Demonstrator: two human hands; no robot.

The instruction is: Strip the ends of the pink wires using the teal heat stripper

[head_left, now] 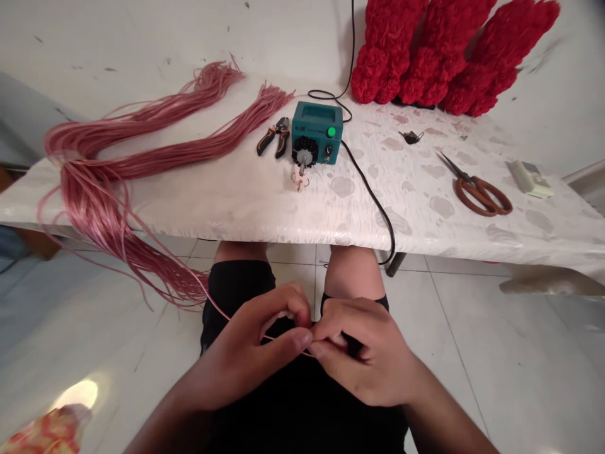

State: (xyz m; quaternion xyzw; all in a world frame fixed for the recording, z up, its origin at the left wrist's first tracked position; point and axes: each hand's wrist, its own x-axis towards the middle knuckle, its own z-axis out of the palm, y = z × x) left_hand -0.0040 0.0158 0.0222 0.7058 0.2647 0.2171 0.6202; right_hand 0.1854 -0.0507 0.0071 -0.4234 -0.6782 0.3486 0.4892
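Observation:
Over my lap, my left hand (pixel 276 334) and my right hand (pixel 357 350) meet with thumbs and fingertips pinched close together. A thin pink cord (pixel 218 309) runs from the left into my left hand, and a short stretch of it shows just under my fingertips. The fingers of both hands are closed on the cord; its end is hidden between them. A large bundle of the same pink cords (pixel 99 202) lies folded on the table's left part, with its near end hanging over the front edge beside my knee.
On the table (pixel 227 208) stand a teal motor box (pixel 316 120) with a black cable, pliers (pixel 274 137), brown-handled scissors (pixel 477 192), a small pale box (pixel 530 178) and a small dark object (pixel 411 137). Red flower bunches (pixel 425 57) stand against the wall.

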